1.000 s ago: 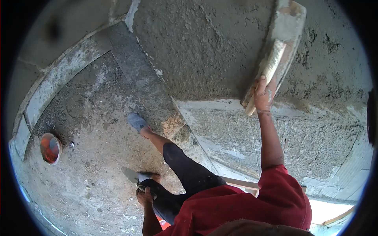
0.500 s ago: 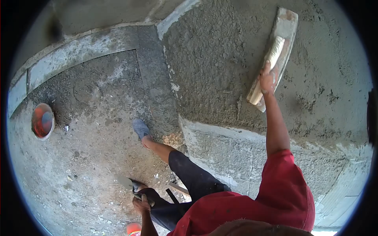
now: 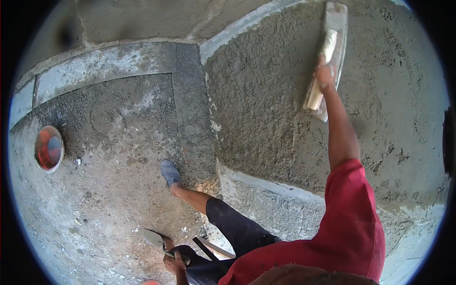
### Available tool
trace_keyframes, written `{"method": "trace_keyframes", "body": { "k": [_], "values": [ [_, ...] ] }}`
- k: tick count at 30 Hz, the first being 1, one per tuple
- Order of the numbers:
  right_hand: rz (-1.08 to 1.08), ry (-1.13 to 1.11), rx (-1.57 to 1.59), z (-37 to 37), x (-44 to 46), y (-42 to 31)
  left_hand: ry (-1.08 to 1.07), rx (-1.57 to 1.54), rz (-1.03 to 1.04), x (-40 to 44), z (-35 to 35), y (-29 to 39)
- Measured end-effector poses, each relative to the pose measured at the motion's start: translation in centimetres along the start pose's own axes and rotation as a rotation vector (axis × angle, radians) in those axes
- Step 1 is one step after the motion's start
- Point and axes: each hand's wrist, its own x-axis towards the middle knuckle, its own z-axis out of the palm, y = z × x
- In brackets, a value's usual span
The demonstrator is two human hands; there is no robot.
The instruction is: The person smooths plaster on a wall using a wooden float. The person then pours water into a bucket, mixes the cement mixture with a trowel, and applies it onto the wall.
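Observation:
My right hand (image 3: 325, 75) grips the light-coloured handle of a long plastering float (image 3: 336, 21). The float's board lies against the wet grey mortar wall (image 3: 266, 95), near the top right of the view. Coarse, rough mortar shows left of the float, and a smoother surface shows to its right. Low down by my thigh, my left hand (image 3: 175, 262) is closed around the handle of a pointed trowel (image 3: 153, 237). The trowel's metal blade points up and left, away from the wall.
At the far left, a bucket (image 3: 49, 149) with a reddish inside stands on the dusty, debris-strewn floor (image 3: 118, 190). A pale ledge (image 3: 104, 63) runs along the upper left. An orange object (image 3: 151, 282) shows at the bottom edge, beside a piece of wood (image 3: 219, 249) near my legs.
The float has slid upward along the wall with my right hand, my arm reaching further. My left hand and the trowel have shifted slightly down in view, and the whole view has tilted a little.

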Motion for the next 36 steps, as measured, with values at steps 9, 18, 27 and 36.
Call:
{"method": "trace_keyframes", "body": {
  "k": [9,18,27,36],
  "values": [
    [-0.138,0.032,-0.087,5.5,-1.5,0.6,0.045,0.232,-0.108,-2.9,-0.8,8.1],
    [-0.571,-0.172,-0.623,13.2,6.9,-2.2,0.074,0.318,-0.147,-1.9,-0.3,8.7],
    [-0.615,-0.089,-0.570,10.1,6.4,0.3,-0.070,0.302,-0.201,-1.6,1.8,4.2],
    [-0.876,-0.346,-0.911,17.4,3.4,-0.8,0.007,0.270,-0.158,-0.9,0.0,7.3]
  ]
}}
